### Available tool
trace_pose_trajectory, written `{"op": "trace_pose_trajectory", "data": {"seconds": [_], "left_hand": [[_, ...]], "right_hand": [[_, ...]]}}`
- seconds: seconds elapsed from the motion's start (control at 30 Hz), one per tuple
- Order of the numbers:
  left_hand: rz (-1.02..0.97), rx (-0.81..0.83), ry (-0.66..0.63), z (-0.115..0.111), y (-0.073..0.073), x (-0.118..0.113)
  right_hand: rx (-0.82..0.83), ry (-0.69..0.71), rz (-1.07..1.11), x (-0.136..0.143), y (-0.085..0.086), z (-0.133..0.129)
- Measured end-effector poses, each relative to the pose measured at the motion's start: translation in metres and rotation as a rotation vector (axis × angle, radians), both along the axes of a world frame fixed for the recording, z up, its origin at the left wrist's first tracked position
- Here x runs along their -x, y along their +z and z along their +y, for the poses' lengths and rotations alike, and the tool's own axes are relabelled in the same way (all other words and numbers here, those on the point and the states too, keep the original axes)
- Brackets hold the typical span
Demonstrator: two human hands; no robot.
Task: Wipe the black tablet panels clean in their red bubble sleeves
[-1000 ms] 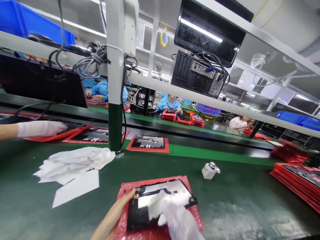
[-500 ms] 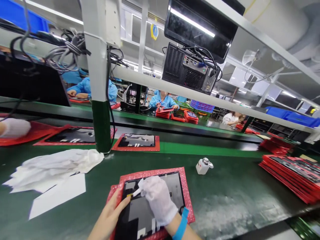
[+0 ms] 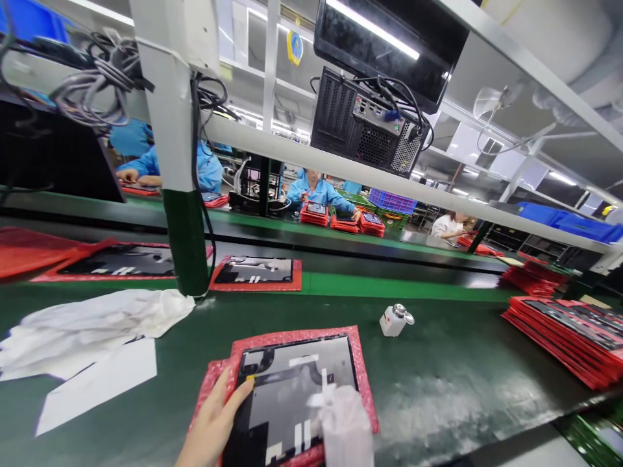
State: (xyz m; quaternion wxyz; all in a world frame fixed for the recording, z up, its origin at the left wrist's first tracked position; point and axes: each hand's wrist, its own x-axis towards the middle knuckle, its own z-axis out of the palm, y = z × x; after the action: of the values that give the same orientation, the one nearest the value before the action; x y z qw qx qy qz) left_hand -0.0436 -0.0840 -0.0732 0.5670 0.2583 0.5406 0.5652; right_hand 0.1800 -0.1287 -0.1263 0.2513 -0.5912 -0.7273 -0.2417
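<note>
In front of me a flat screen panel (image 3: 285, 395), black and grey with white strips, lies on red bubble wrap (image 3: 366, 383). My bare left hand (image 3: 213, 415) rests at its left edge, thumb on the panel beside a yellow tab (image 3: 250, 378), fingers apart. Over the panel's lower right is my gloved right hand (image 3: 344, 425), smeared by motion. Its fingers look closed round a small white piece (image 3: 316, 401), cloth or paper; I cannot tell which.
A white pump bottle (image 3: 393, 321) stands right of the panel. White cloths (image 3: 102, 324) and a paper sheet (image 3: 100, 386) lie left. Red-wrapped panels (image 3: 567, 340) are stacked at right. Another panel (image 3: 256, 270) lies beyond, by a post (image 3: 185, 240). Co-workers sit opposite.
My right hand has moved from the panel's upper left to its lower right with the white piece. My left hand has stayed. Another person's gloved hand at far left has gone from view.
</note>
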Motion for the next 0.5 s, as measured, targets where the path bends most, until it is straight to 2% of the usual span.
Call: {"op": "trace_pose_trajectory", "data": {"seconds": [0.07, 0.13, 0.23, 0.3, 0.4, 0.5], "left_hand": [[-0.002, 0.017, 0.024, -0.003, 0.009, -0.007], [-0.004, 0.001, 0.020, -0.002, 0.020, -0.015], [0.025, -0.154, -0.053, 0.017, 0.041, -0.022], [0.094, -0.313, -0.114, 0.047, 0.057, -0.027], [0.245, -0.487, -0.135, 0.118, 0.080, -0.041], [0.324, -0.509, -0.109, 0.198, 0.095, -0.066]], "right_hand": [[0.051, 0.121, 0.041, 0.027, 0.010, 0.010], [0.063, 0.185, 0.066, 0.046, 0.021, 0.030], [0.028, 0.187, 0.137, 0.045, 0.037, 0.062], [0.001, 0.164, 0.333, 0.025, 0.046, 0.076], [-0.031, 0.134, 0.662, -0.013, 0.055, 0.080], [-0.035, 0.110, 0.690, -0.035, 0.055, 0.076]]}}
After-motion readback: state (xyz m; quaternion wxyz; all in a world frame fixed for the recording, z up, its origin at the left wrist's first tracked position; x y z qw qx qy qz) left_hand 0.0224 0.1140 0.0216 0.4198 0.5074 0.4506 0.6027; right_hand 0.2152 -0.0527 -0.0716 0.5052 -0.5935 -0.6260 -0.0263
